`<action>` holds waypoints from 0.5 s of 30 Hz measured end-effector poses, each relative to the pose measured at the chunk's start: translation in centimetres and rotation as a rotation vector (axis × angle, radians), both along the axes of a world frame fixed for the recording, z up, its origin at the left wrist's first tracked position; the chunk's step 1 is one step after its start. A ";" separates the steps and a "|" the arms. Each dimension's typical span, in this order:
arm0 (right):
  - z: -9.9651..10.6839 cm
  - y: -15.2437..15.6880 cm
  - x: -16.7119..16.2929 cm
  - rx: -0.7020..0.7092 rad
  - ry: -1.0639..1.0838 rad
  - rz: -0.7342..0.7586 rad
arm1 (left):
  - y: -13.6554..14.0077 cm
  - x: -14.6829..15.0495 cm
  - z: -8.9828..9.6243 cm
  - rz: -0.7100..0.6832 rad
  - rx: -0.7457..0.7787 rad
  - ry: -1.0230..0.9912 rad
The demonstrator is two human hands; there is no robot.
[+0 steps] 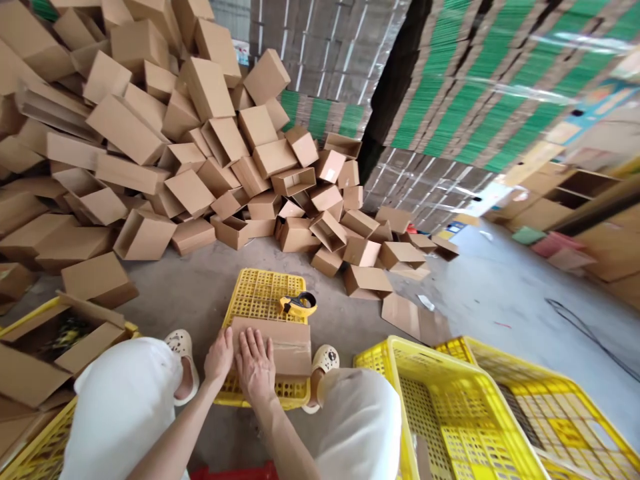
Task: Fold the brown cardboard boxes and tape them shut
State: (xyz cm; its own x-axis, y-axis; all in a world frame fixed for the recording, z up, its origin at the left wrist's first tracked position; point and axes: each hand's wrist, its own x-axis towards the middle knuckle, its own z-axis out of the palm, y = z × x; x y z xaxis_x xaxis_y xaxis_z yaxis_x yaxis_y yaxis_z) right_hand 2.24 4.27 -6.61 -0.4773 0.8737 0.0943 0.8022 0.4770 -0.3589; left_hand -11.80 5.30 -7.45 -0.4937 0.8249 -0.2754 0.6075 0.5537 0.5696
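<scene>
A small closed cardboard box (293, 343) lies on an upturned yellow plastic crate (267, 283) between my knees, with a strip of clear tape on its top. My right hand (256, 360) rests flat on the box's top toward its left end, fingers spread. At that same left end, my left hand (220, 357) is closed against the box's edge, its fingertips partly hidden. A yellow-and-black tape dispenser (299, 305) sits on the crate just beyond the box, touched by neither hand.
A big heap of cardboard boxes (190, 193) spreads ahead and left. Yellow crates (445, 393) stand at my right. At my left, an open carton (90, 347) with dark contents sits in another crate. Stacks of flattened cardboard (460, 87) rise behind. A black cable (590, 333) crosses the floor.
</scene>
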 end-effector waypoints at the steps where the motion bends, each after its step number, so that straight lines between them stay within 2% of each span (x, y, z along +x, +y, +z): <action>1: 0.2 0.2 1.4 0.000 0.006 -0.034 | -0.1 0.0 -0.1 0.001 0.002 -0.010; 5: 0.8 1.3 8.6 -0.045 0.067 -0.331 | -0.4 0.3 -0.6 0.014 0.018 -0.057; 8: 0.6 2.5 12.7 -0.269 0.362 -0.617 | -0.4 0.3 -0.8 0.020 0.043 -0.098; 11: -0.3 3.0 14.2 -0.385 0.514 -0.697 | -0.3 -0.1 -0.7 0.010 0.068 -0.147; 15: -0.9 2.8 13.9 -0.406 0.647 -0.698 | -0.1 -0.6 -0.4 -0.018 0.095 -0.224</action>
